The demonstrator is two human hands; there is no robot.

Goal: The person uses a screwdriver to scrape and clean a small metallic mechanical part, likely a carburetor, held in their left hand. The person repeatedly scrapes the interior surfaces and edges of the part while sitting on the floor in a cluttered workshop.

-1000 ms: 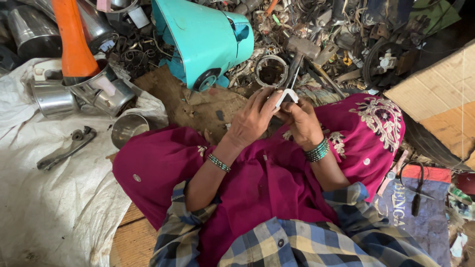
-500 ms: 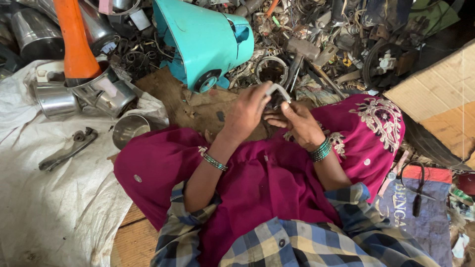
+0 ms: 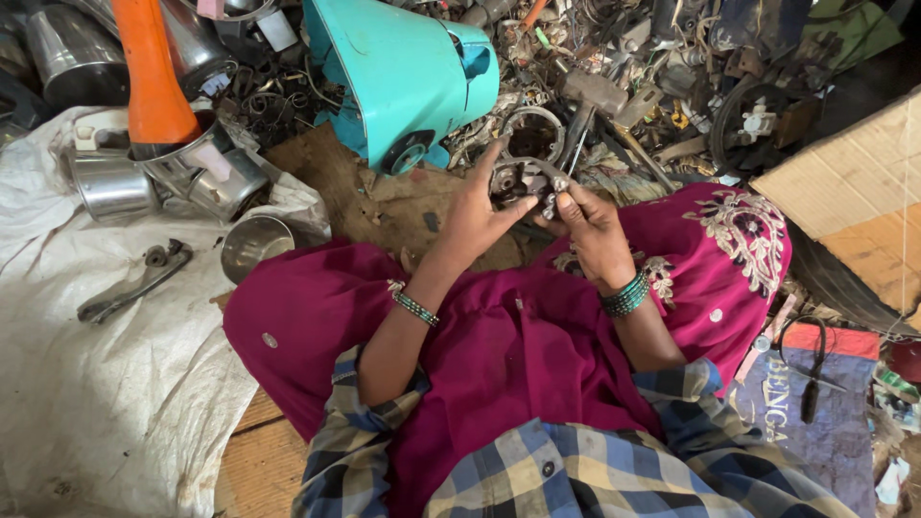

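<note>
Bright, even daylight; shadows soft and short. Mild glare on polished steel cylindrical containers (image 3: 113,184) and white woven plastic sheet (image 3: 86,384). Sharp focus at centre; wide-angle stretching near edges. Dark upper corners.

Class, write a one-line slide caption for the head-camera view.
Left hand and right hand grip a small round metal part over a magenta lap, beside a turquoise appliance shell and scrap.
</note>
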